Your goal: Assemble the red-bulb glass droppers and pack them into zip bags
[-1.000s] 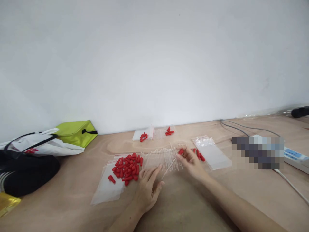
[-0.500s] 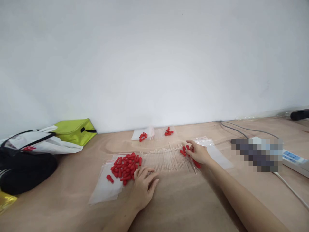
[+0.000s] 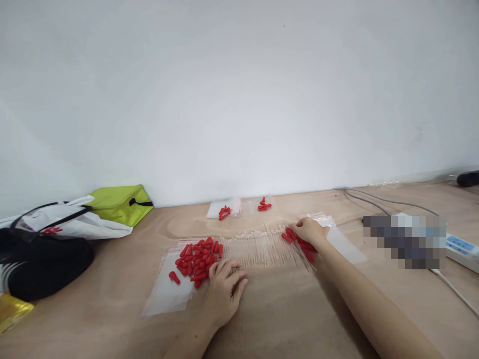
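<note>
My left hand rests with its fingers loosely spread at the near right edge of a pile of red rubber bulbs. Those bulbs lie on clear zip bags. To the right of the pile, many thin clear tubes lie side by side in a row. At the row's right end my right hand is closed at the fingertips on a red rubber bulb. More bulbs with thin tubes lie under and beside that hand, partly hidden by it.
At the back lie small bags with red bulbs and tubes. Flat clear bags are right of my right hand. Farther right are a blurred patch, a power strip and cables. A green bag, white bag and black cap stand left.
My right hand has closed its thumb and index finger and turned slightly over the red bulbs. My left hand stays by the pile. The whole view has shifted a little.
</note>
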The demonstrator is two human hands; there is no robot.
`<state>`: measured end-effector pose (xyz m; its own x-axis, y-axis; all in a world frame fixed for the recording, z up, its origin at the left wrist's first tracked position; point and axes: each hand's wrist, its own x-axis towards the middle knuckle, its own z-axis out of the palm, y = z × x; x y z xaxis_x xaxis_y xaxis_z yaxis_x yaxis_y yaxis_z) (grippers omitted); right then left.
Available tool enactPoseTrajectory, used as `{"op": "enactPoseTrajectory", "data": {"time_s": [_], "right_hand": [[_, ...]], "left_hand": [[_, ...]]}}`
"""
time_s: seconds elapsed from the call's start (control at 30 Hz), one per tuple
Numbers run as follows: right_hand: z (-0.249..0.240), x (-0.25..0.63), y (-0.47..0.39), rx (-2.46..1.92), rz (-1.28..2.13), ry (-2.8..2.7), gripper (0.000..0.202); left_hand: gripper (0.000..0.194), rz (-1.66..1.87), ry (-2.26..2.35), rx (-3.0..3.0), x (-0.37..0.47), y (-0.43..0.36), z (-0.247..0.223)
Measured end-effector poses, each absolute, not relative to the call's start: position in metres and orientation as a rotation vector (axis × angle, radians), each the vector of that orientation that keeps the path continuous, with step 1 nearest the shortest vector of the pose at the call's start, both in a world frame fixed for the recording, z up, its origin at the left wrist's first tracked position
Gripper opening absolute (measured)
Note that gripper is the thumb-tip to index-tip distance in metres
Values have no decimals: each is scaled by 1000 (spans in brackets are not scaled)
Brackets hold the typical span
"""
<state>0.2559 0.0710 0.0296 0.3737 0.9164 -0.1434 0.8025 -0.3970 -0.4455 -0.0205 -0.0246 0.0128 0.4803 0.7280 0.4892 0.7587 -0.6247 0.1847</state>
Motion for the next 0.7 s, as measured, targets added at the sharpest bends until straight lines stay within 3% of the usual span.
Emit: {"op": "enactPoseTrajectory", "data": {"time_s": [0.37,0.6,0.7], "right_hand": [[26,252,88,-2398,666,-1431,20],[19,252,86,-2304,576,-1338,17],[23,255,83,-2209,501,-1301,25]], "left_hand": [[11,-879,-1557,-2389,-24,-21,12],[9,-861,-1567,-2362,-25,-22,13],[10,-860,-1582,-2336,-25,-21,12]]}}
